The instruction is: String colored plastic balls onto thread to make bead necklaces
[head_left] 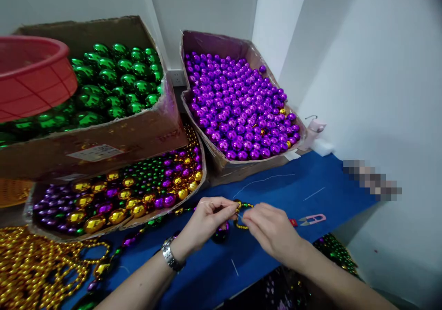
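Head view: left hand and right hand meeting over blue counter, fingers of both pinching bead strand between them. Purple ball just beneath left hand. Pink snips right of right hand. Purple bead box behind; mixed beads left.

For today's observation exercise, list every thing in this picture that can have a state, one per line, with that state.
Left hand: pinching the bead strand.
Right hand: pinching the bead strand.
Bead strand: held between both hands, trailing onto the blue table.
Purple bead box: open, nearly full.
Green bead box: open, full.
Mixed bead box: open, full.
Pink snips: lying on the table, untouched.
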The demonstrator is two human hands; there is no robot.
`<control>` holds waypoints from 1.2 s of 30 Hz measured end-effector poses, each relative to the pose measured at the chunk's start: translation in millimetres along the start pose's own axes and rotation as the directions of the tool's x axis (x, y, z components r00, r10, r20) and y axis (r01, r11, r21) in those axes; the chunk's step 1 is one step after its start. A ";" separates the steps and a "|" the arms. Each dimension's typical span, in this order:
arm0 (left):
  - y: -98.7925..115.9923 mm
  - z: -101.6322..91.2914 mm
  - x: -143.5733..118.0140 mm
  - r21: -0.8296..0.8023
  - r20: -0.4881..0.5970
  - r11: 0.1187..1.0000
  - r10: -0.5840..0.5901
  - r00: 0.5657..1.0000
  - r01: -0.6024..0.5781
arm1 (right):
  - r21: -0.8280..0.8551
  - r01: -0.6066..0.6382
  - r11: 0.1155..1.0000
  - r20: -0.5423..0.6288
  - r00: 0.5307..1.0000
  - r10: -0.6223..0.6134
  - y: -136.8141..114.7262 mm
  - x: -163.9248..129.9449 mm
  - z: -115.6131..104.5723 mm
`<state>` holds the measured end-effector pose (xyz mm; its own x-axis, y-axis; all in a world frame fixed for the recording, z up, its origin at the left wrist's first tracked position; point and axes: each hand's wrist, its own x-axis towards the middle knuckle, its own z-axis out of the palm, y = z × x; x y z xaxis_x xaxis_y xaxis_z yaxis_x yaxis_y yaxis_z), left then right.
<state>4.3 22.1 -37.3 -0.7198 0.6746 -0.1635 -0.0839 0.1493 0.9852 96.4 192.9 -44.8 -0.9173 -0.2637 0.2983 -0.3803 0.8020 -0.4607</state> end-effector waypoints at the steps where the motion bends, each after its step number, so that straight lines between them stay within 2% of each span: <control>1: -0.8 -1.3 -0.9 -0.023 -0.010 1.000 -0.008 1.000 0.008 | -0.013 0.032 0.999 0.024 0.999 -0.032 -1.2 -1.9 1.6; 3: -1.8 -3.0 -3.8 0.007 -0.032 0.999 0.037 0.999 -0.037 | 0.025 0.040 0.999 0.082 0.996 -0.042 -1.3 -3.7 1.5; 4: -1.8 -3.4 -5.7 0.063 -0.038 0.994 0.096 0.995 -0.093 | 0.074 0.014 0.997 0.083 0.996 -0.021 -0.3 -3.2 0.1; 6: -0.5 -3.5 -9.6 0.208 -0.027 0.945 0.264 0.964 -0.253 | 0.222 -0.069 0.973 0.009 0.998 0.069 3.3 1.6 -3.5; 8: 2.1 -3.4 -12.6 0.329 0.020 0.855 0.418 0.908 -0.401 | 0.407 -0.173 0.897 -0.035 0.978 0.204 8.0 9.6 -4.3; 10: 4.8 -4.0 -13.7 0.397 0.079 0.771 0.512 0.855 -0.498 | 0.582 -0.270 0.767 0.089 0.959 0.269 13.2 17.7 0.9; 12: 6.4 -6.1 -12.8 0.455 0.148 0.678 0.582 0.800 -0.577 | 0.677 -0.351 0.647 0.271 0.936 0.224 18.5 22.8 11.4; 13: 6.7 -7.7 -11.8 0.479 0.188 0.619 0.621 0.761 -0.623 | 0.696 -0.373 0.614 0.336 0.924 0.181 21.0 23.8 17.6; 16: 6.3 -12.6 -8.9 0.526 0.286 0.452 0.704 0.650 -0.721 | 0.698 -0.381 0.606 0.425 0.902 0.078 25.7 22.7 33.2; 18: 5.9 -14.4 -8.5 0.526 0.314 0.422 0.711 0.630 -0.738 | 0.681 -0.371 0.631 0.448 0.893 0.042 25.8 20.9 36.8; 20: 5.7 -14.2 -9.8 0.531 0.312 0.432 0.700 0.642 -0.729 | 0.646 -0.341 0.683 0.421 0.906 0.055 24.2 20.2 33.2; 23: 4.6 -10.6 -12.8 0.567 0.253 0.473 0.680 0.689 -0.674 | 0.535 -0.273 0.799 0.280 0.950 0.138 21.7 20.7 18.7; 25: 3.3 -7.1 -13.3 0.574 0.167 0.578 0.610 0.775 -0.579 | 0.418 -0.233 0.878 0.152 0.971 0.186 19.5 20.1 10.3; 28: 2.6 -2.9 -10.3 0.410 0.023 0.846 0.364 0.931 -0.341 | 0.258 -0.204 0.944 0.010 0.978 0.208 11.1 14.6 9.7; 30: 3.5 -1.8 -7.6 0.229 -0.022 0.954 0.202 0.979 -0.191 | 0.106 -0.146 0.984 -0.036 0.988 0.150 0.9 7.8 15.0; 32: 4.5 -2.0 -6.7 0.125 -0.030 0.984 0.132 0.991 -0.128 | -0.065 -0.050 0.997 -0.007 0.999 0.050 -10.2 -0.3 17.1; 33: 4.9 -2.4 -7.1 0.120 -0.032 0.984 0.135 0.990 -0.131 | -0.103 -0.003 0.995 0.049 0.999 0.008 -14.7 -4.1 15.0; 34: 5.1 -2.9 -8.1 0.140 -0.038 0.978 0.161 0.986 -0.154 | -0.081 0.031 0.996 0.125 0.992 -0.021 -17.7 -7.2 10.4; 36: 5.2 -3.9 -11.1 0.225 -0.052 0.944 0.258 0.965 -0.240 | 0.140 0.003 0.990 0.294 0.955 -0.044 -17.9 -9.8 -3.9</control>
<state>9.2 12.6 -30.2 -0.7521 0.6516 0.0990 0.2486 0.1414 0.9582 112.7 183.2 -36.3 -0.8937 -0.4447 0.0596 -0.3956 0.7184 -0.5722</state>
